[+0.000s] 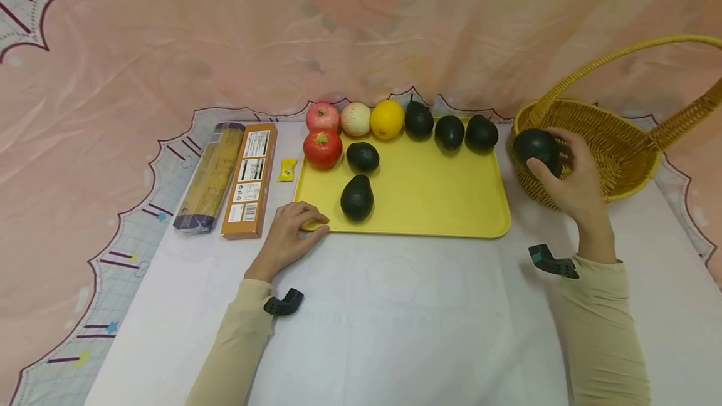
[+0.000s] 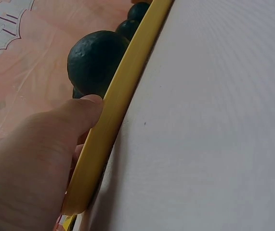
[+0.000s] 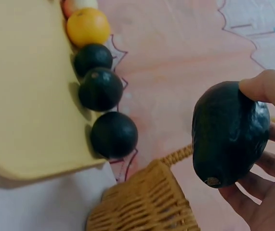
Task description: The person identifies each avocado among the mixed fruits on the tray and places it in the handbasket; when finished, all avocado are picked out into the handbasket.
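My right hand (image 1: 575, 180) holds a dark green avocado (image 1: 537, 150) over the left rim of a wicker basket (image 1: 632, 190). In the right wrist view, the thumb and fingers curl round this avocado (image 3: 229, 134), above the basket. My left hand (image 1: 290, 237) rests on the front left corner of a yellow tray (image 1: 434, 199), its thumb touching the rim. Two avocados lie near that hand on the tray, a pear-shaped one (image 1: 357, 198) and a rounder one (image 1: 363, 157). Three more dark avocados (image 1: 449, 133) line the tray's back right edge.
Along the tray's back left are a red apple (image 1: 323, 118), a pale round fruit (image 1: 356, 119), an orange (image 1: 387, 119) and a tomato (image 1: 323, 148). Left of the tray lie a small yellow packet (image 1: 287, 170), an orange-brown box (image 1: 250, 180) and a wrapped yellowish bundle (image 1: 211, 174). The basket's handle (image 1: 609, 58) arches high.
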A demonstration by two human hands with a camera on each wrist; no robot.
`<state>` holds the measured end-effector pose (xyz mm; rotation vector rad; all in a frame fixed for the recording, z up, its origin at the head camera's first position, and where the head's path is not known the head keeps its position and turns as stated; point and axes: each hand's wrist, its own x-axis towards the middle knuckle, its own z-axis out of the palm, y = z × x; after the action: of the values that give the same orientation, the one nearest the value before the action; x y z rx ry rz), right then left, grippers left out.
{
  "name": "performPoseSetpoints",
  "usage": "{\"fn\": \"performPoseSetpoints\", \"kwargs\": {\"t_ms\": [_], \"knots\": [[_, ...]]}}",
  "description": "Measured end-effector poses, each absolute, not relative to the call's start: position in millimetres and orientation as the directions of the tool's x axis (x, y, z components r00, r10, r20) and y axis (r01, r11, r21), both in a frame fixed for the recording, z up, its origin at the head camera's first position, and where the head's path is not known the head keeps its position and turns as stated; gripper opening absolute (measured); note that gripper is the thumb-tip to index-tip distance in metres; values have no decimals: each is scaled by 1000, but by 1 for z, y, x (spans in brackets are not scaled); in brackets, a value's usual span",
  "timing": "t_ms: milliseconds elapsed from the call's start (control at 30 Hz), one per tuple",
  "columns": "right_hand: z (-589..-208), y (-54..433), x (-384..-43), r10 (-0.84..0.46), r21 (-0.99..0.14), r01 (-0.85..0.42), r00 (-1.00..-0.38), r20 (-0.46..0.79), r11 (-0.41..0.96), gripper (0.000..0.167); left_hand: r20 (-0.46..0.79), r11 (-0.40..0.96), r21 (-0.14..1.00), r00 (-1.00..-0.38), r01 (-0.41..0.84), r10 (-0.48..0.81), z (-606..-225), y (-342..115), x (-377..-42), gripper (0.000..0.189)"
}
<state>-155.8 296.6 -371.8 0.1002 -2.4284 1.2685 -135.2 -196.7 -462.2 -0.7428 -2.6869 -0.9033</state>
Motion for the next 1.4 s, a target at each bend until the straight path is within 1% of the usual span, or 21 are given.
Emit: {"fn": "performPoseSetpoints", "kwargs": {"t_ms": [267, 400, 600, 700, 800, 933, 1033, 1167, 1400], "knots": [[-373, 310, -155, 216, -799, -183, -907, 362, 573, 55, 336, 691, 507, -856, 515, 392, -463, -197, -136, 16], [-374, 318, -155, 272, -828, -151, -900, 342, 541, 56, 342, 690, 504, -853, 520, 393, -465, -197, -137, 15], [-376, 331, -155, 399, -849, 10, -885, 239, 528, 55, 349, 687, 501, -849, 526, 396, -464, -196, -136, 15], [-377, 337, -155, 441, -847, 81, -877, 190, 526, 55, 346, 688, 502, -851, 524, 395, -464, -196, -136, 15], [-378, 342, -154, 460, -841, 109, -870, 176, 529, 55, 340, 691, 504, -854, 518, 393, -463, -196, -136, 15], [-381, 347, -154, 475, -819, 118, -856, 203, 562, 53, 335, 693, 506, -857, 514, 391, -462, -196, -136, 15], [-383, 351, -154, 487, -792, 159, -852, 192, 590, 54, 335, 693, 505, -857, 515, 392, -462, -196, -135, 16], [-384, 356, -155, 492, -753, 233, -860, 136, 615, 58, 335, 694, 503, -856, 516, 394, -462, -195, -135, 16], [-386, 361, -153, 457, -703, 261, -883, 102, 661, 66, 337, 692, 503, -855, 518, 394, -461, -195, -134, 16]]}}
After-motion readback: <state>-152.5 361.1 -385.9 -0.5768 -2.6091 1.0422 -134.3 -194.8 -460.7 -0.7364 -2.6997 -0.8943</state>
